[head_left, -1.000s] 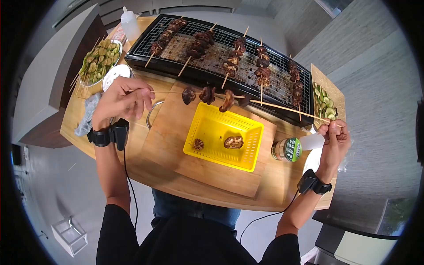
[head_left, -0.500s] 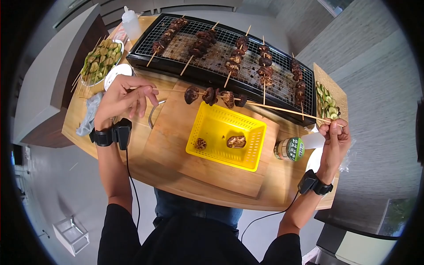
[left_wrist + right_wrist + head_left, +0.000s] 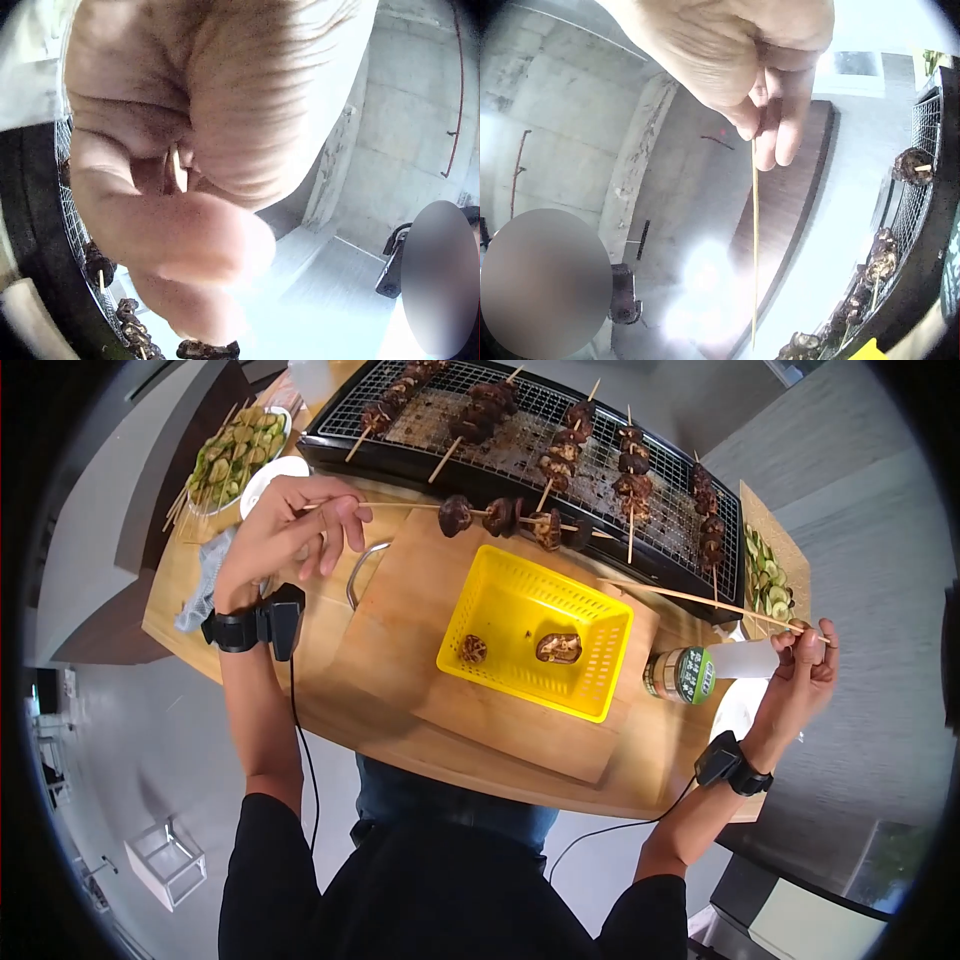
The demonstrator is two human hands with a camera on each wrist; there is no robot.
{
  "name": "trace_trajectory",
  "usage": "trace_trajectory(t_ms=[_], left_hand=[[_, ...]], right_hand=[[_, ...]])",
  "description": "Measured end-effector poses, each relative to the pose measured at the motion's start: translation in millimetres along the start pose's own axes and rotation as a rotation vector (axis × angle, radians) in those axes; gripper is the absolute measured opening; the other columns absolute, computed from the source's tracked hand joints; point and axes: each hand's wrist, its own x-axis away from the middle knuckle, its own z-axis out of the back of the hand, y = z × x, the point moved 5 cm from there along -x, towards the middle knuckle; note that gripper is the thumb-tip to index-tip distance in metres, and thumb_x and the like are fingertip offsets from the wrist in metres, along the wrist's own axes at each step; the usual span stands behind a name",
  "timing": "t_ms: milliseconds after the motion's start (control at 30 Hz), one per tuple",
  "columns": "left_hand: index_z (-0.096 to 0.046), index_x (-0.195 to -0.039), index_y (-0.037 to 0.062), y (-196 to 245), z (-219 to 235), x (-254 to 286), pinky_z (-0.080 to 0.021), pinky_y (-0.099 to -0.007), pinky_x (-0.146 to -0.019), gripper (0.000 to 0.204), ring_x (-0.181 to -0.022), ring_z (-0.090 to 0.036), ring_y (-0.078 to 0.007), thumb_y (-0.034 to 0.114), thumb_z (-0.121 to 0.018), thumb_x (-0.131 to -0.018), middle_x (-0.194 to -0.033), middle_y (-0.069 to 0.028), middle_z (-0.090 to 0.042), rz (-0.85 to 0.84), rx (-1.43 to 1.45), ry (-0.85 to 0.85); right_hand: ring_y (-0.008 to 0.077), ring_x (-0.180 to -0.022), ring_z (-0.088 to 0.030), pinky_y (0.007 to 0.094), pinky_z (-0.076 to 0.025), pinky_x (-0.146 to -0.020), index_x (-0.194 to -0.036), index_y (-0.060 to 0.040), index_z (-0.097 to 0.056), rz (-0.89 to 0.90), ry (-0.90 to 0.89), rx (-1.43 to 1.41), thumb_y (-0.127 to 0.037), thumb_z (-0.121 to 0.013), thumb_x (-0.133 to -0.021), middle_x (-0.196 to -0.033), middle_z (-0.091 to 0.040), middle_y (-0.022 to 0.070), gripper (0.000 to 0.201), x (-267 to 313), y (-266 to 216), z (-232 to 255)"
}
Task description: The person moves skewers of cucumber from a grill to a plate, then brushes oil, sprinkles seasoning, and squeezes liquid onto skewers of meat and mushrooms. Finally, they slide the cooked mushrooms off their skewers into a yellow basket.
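Observation:
A wooden skewer threaded with several dark mushroom pieces (image 3: 503,518) is pinched at its left end by my left hand (image 3: 285,535). It spans the air near the grill's front edge, its bare tip pointing right. My right hand (image 3: 797,675) pinches the outer end of a second, bare skewer (image 3: 700,600), which slants up and left, its tip a little below the first one's. In the right wrist view that skewer (image 3: 755,247) runs straight away from the fingertips. Below, a yellow basket (image 3: 535,705) holds two mushroom pieces (image 3: 558,648) on a wooden board (image 3: 400,630).
Several loaded skewers (image 3: 560,455) lie across the black grill (image 3: 400,485). Plates of sliced vegetables (image 3: 235,460) flank it left and right. A green-labelled jar (image 3: 685,675) stands right of the basket, a grey cloth (image 3: 205,580) lies left, and a metal handle (image 3: 355,575) sits by the board.
The two skewers' tips, close together earlier, are now farther apart. My right hand has moved right and down with the bare skewer. The whole scene has shifted slightly in view.

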Motion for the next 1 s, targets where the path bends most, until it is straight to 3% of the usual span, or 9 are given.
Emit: trace_trajectory(t_ms=[267, 400, 933, 1000], left_hand=[[-0.063, -0.094, -0.0072, -4.1, -5.0, -3.7, -0.038, -0.0202, -0.035, 0.023, -0.043, -0.055, -0.0101, 0.013, -0.053, -0.099, -0.068, -0.0126, -0.063, -0.023, -0.048, 0.011], [-0.063, -0.093, -0.0069, -6.3, -7.1, -5.4, -0.038, -0.0201, -0.035, 0.023, -0.042, -0.055, -0.0100, 0.013, -0.052, -0.099, -0.068, -0.0122, -0.063, -0.050, -0.047, -0.017], [-0.062, -0.093, -0.0066, -3.4, -8.3, -3.6, -0.038, -0.0200, -0.035, 0.023, -0.042, -0.054, -0.0096, 0.013, -0.052, -0.099, -0.065, -0.0103, -0.063, -0.015, -0.023, 0.022], [-0.065, -0.094, -0.0069, -1.7, -6.8, -3.4, -0.039, -0.0191, -0.037, 0.027, -0.043, -0.055, -0.0083, 0.017, -0.054, -0.098, -0.067, -0.0082, -0.064, 0.005, -0.042, -0.002]], right_hand=[[0.0220, -0.074, -0.065, 0.0324, -0.056, -0.068, -0.111, 0.0013, -0.050, 0.181, -0.163, 0.093, -0.011, -0.059, -0.096, -0.086, -0.066, 0.0151, 0.022, 18.3, -24.7, -32.6], [0.0229, -0.073, -0.067, 0.0326, -0.056, -0.067, -0.106, -0.0011, -0.050, 0.171, -0.263, 0.104, -0.013, -0.056, -0.098, -0.086, -0.067, 0.0164, 0.016, 30.7, -34.6, -54.4], [0.0234, -0.076, -0.069, 0.0302, -0.058, -0.069, -0.103, -0.0005, -0.053, 0.022, -0.364, 0.136, -0.004, -0.054, -0.097, -0.089, -0.068, 0.0172, 0.007, 39.2, -5.5, -74.1], [0.0219, -0.074, -0.069, 0.0305, -0.058, -0.068, -0.103, -0.0006, -0.054, -0.149, -0.322, 0.083, -0.007, -0.054, -0.098, -0.090, -0.069, 0.0173, 0.008, 35.8, 7.7, -73.1]])
